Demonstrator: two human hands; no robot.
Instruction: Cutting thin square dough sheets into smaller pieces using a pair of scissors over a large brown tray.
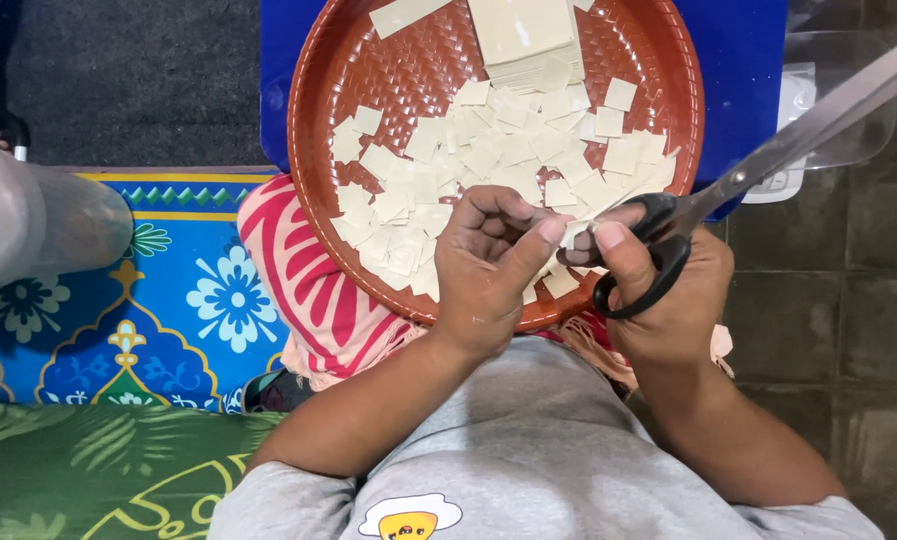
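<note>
A round reddish-brown woven tray (339, 80) sits in front of me, heaped with several small pale dough squares (489, 150) and a stack of larger uncut sheets (519, 30) at its far side. My left hand (489, 270) hovers over the tray's near rim, its fingers curled and pinching a small pale piece (575, 234). My right hand (669, 300) holds black-handled scissors (669, 225), whose closed metal blades point up to the right. Its thumb also touches the pinched piece, so the two hands meet there.
The tray rests on a blue surface (274, 60). A pink-and-red patterned cloth (309, 290) lies under its near edge. A blue floral mat (169, 300) and a green leafy cloth (89, 470) cover the left. Grey tiled floor (849, 320) lies right, with a clear plastic item (829, 100).
</note>
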